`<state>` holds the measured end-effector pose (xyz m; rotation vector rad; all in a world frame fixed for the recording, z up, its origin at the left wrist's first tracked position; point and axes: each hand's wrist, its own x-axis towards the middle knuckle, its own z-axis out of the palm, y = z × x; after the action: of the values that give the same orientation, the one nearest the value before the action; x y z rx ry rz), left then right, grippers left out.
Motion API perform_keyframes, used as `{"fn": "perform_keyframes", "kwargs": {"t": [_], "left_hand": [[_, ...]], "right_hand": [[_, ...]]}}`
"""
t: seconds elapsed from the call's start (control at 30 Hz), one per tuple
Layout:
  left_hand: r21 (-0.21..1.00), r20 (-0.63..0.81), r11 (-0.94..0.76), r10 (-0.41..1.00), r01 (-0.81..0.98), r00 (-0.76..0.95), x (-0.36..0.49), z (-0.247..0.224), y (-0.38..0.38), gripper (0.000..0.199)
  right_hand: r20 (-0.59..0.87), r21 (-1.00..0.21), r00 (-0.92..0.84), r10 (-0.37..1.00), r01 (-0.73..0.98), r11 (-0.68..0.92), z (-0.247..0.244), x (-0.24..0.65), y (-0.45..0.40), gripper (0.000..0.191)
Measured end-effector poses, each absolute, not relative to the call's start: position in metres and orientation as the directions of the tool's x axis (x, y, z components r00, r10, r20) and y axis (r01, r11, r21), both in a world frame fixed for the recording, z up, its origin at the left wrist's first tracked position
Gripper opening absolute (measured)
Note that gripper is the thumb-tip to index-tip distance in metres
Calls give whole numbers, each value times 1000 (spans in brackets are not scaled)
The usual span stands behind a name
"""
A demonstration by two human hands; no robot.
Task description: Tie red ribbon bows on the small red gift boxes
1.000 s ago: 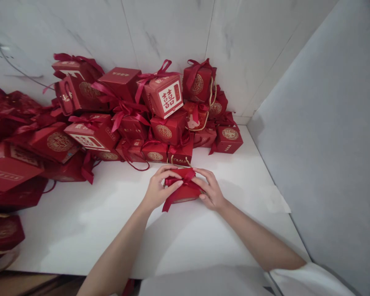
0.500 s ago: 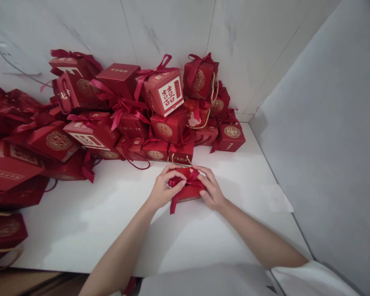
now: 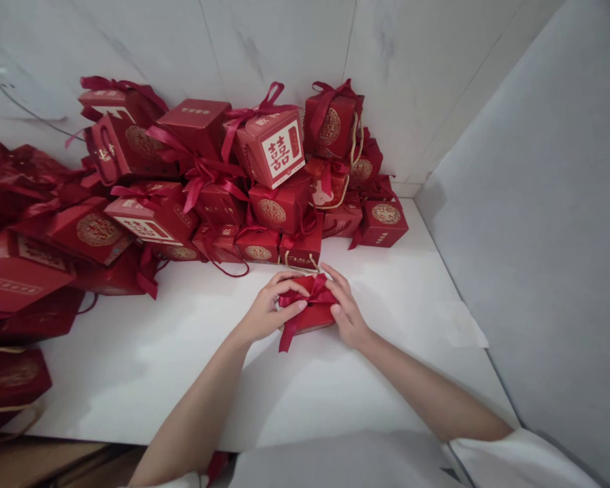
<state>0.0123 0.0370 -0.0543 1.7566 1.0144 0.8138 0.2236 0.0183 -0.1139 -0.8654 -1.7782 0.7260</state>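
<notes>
A small red gift box (image 3: 312,317) rests on the white table in front of me, with a dark red satin ribbon (image 3: 316,291) tied in a bow across its top. At the bow's left loop, the thumb and fingers of my left hand (image 3: 269,310) are closed on the ribbon. From the other side, my right hand (image 3: 352,315) has its thumb and bent fingers around the right loop, its index finger lifted off. One ribbon tail (image 3: 287,335) hangs over the box's near left edge. The fingers partly hide the box's sides.
Red gift boxes with bows are stacked against the marbled wall, including one with a white label (image 3: 283,157). More boxes (image 3: 17,274) crowd the left side. A grey panel (image 3: 543,224) borders the table (image 3: 147,366) on the right, near a white paper piece (image 3: 462,325).
My right hand has shifted slightly right, and its index finger has risen off the box. My left hand stays at the bow's left loop. The view has tilted a little.
</notes>
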Motion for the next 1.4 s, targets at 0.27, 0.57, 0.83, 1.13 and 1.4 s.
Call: {"fn": "perform_keyframes", "kwargs": {"t": [0.27, 0.57, 0.83, 1.13, 1.4], "left_hand": [[962, 80, -185, 892, 199, 445, -11, -53, 46, 17], [997, -17, -7, 951, 76, 309, -5, -59, 47, 33], [999, 32, -17, 937, -47, 347, -13, -60, 50, 27], [593, 477, -668, 741, 450, 472, -37, -27, 36, 18], [311, 602, -744, 636, 592, 483, -16, -59, 39, 39]], "right_hand": [[494, -807, -303, 815, 189, 560, -115, 227, 22, 60], [479, -783, -397, 783, 209, 585, -122, 230, 26, 72], [477, -778, -406, 780, 218, 589, -122, 228, 25, 71], [527, -754, -299, 795, 268, 600, -122, 225, 25, 64], [518, -778, -241, 821, 266, 569, -121, 226, 27, 61]]}}
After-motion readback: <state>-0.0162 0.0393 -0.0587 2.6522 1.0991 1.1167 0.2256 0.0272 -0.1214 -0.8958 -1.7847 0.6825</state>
